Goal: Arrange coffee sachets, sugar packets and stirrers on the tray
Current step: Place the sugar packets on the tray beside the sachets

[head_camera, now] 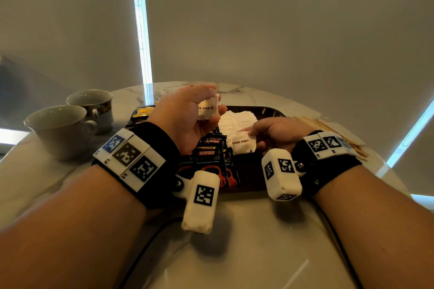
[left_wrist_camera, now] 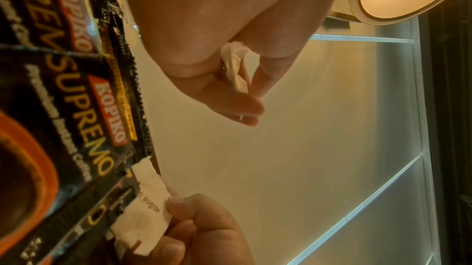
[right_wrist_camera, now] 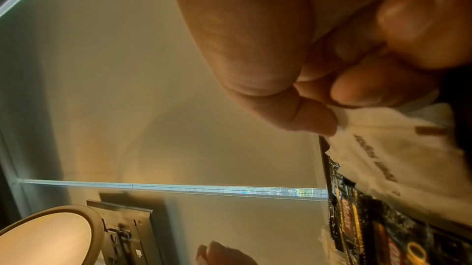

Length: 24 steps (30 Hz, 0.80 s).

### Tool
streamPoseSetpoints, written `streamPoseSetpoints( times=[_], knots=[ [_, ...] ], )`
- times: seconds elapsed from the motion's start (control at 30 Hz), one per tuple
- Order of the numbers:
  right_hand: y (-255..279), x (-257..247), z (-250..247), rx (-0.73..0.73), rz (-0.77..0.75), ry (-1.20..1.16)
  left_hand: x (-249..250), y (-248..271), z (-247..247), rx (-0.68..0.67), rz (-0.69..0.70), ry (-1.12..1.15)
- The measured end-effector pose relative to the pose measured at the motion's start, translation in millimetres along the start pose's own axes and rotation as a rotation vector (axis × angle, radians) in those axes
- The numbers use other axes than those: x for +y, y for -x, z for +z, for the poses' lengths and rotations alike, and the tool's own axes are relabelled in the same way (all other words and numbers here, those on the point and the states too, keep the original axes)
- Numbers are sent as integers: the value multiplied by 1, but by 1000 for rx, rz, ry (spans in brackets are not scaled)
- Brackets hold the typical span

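left hand: fingers curled round a brown sugar packet, raised above tray | right hand: thumb and fingers pinch second sugar packet low over tray | coffee sachets just below both fingers | stirrers beyond right hand

White brown-sugar packets are lying beside overlapping black Kopiko sachets on the dark tray — another packet is being held above.
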State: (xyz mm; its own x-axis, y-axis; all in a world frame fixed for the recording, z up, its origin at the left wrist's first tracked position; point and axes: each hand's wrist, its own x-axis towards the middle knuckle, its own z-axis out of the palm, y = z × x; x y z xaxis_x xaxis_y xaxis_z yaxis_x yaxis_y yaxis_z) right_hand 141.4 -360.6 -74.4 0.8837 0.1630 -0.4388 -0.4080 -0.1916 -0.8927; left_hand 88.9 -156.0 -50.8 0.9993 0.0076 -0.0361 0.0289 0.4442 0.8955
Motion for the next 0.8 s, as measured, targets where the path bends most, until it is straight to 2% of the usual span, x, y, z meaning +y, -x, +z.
streamPoseSetpoints(
  times=[0.2,0.4,0.8],
  knots=[
    [1,-1,2,-61,15,68,-1,0,0,6,-1,-5],
    [4,-2,2,-50,-19,180,-1,0,1,17,-4,-17],
    [11,-2,10,15,-53,50,0,4,3,25,-22,-15]
  ],
)
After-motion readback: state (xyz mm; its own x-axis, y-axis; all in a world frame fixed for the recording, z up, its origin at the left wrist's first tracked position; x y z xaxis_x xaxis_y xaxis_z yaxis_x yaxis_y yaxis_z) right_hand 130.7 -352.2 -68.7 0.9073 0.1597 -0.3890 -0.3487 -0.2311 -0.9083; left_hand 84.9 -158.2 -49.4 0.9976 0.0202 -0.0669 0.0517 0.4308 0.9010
